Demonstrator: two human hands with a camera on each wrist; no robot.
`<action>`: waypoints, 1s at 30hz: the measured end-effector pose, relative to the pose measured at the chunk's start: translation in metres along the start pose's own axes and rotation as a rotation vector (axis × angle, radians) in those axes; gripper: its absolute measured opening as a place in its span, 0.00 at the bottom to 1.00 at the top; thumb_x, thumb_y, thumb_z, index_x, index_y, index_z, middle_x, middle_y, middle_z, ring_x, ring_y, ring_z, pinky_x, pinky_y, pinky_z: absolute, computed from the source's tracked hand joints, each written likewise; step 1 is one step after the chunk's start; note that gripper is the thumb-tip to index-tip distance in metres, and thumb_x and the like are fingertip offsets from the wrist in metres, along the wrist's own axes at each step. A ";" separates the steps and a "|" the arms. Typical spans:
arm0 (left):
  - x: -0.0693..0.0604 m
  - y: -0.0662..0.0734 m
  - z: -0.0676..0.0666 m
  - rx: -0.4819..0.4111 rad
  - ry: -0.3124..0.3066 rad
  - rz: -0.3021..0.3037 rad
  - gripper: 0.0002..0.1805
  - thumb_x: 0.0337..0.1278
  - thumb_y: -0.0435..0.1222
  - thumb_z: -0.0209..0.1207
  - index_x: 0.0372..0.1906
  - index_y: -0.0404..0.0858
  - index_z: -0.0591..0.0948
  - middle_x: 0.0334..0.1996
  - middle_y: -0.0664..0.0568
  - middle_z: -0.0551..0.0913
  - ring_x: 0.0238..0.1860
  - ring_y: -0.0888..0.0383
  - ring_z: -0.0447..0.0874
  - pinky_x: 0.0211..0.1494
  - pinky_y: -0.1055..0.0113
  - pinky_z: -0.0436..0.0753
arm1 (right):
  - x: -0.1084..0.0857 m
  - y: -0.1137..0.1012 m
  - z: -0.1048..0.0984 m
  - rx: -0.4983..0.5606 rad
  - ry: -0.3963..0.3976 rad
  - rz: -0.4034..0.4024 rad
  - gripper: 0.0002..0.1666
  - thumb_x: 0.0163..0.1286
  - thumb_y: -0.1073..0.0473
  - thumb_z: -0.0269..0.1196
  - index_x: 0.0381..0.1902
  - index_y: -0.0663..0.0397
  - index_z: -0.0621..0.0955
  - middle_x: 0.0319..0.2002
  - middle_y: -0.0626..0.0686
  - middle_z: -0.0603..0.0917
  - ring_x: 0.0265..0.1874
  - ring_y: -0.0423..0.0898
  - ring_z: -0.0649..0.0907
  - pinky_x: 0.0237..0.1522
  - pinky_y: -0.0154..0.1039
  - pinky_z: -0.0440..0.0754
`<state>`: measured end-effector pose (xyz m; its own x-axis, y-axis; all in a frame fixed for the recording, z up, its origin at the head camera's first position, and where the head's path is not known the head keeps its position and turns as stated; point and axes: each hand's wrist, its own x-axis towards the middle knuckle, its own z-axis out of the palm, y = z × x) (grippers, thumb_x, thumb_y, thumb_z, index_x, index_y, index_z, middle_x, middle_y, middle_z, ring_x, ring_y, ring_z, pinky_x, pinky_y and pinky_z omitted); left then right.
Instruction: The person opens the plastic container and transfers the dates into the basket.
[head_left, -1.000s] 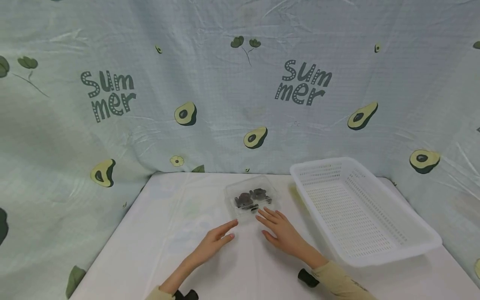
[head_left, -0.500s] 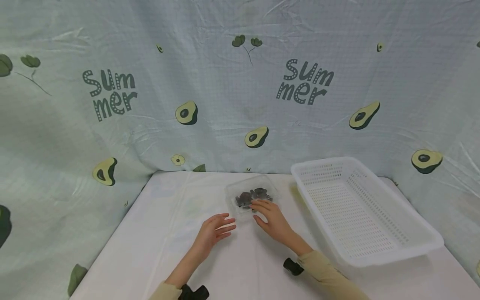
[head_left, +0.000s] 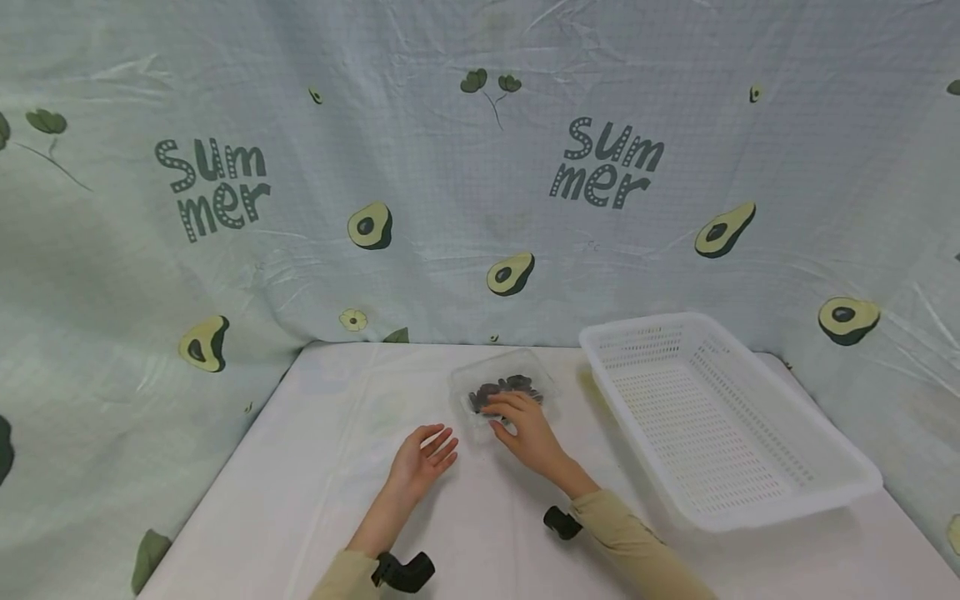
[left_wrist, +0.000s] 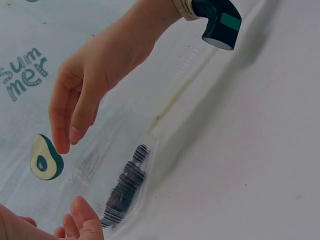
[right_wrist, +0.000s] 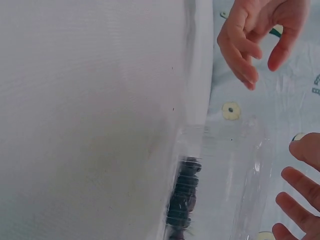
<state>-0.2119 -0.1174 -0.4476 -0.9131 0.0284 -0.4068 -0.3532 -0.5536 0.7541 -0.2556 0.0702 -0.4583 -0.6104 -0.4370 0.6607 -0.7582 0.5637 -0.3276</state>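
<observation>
A clear plastic box [head_left: 468, 375] stands toward the back of the white table, with several dark pieces [head_left: 517, 383] on its bottom. My right hand [head_left: 527, 433] hovers over the box's near right part, fingers loosely bent and holding nothing; whether it touches the box I cannot tell. To the left of the box's near side, my left hand [head_left: 418, 460] is raised, palm partly turned up, fingers relaxed and empty. The right wrist view shows dark pieces [right_wrist: 182, 200] behind the clear wall, between neither hand's fingers.
A large white perforated basket [head_left: 705, 433] occupies the right side of the table [head_left: 360, 400]. Behind the table hangs a pale curtain [head_left: 435, 167] printed with avocados and lettering. Dark wrist-worn cameras sit at both sleeves.
My right hand has moved left over the box. My left hand has shifted slightly left, turning its palm upward. The box and basket have stayed in place.
</observation>
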 end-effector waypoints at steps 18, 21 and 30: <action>0.016 -0.013 0.013 -0.027 -0.027 -0.043 0.18 0.65 0.39 0.41 0.54 0.33 0.64 0.45 0.49 0.71 0.40 0.59 0.75 0.49 0.65 0.72 | 0.004 0.003 0.012 -0.146 -0.119 -0.019 0.11 0.57 0.59 0.63 0.39 0.43 0.81 0.46 0.51 0.80 0.48 0.47 0.76 0.45 0.50 0.71; 0.018 -0.016 0.015 -0.010 -0.037 -0.045 0.16 0.65 0.39 0.40 0.52 0.34 0.65 0.40 0.51 0.72 0.38 0.60 0.75 0.46 0.66 0.73 | 0.004 0.002 0.012 -0.151 -0.148 -0.017 0.11 0.58 0.59 0.62 0.40 0.43 0.80 0.45 0.50 0.80 0.48 0.47 0.76 0.46 0.49 0.71; 0.021 -0.019 0.020 0.019 -0.024 -0.028 0.13 0.64 0.37 0.43 0.49 0.35 0.66 0.38 0.52 0.71 0.37 0.61 0.76 0.43 0.68 0.75 | 0.006 0.002 0.014 -0.175 -0.177 -0.063 0.11 0.56 0.56 0.63 0.39 0.41 0.80 0.44 0.50 0.80 0.46 0.45 0.76 0.44 0.46 0.72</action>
<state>-0.2282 -0.0898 -0.4598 -0.9073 0.0640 -0.4156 -0.3825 -0.5361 0.7525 -0.2641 0.0590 -0.4641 -0.6056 -0.5820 0.5426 -0.7539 0.6378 -0.1573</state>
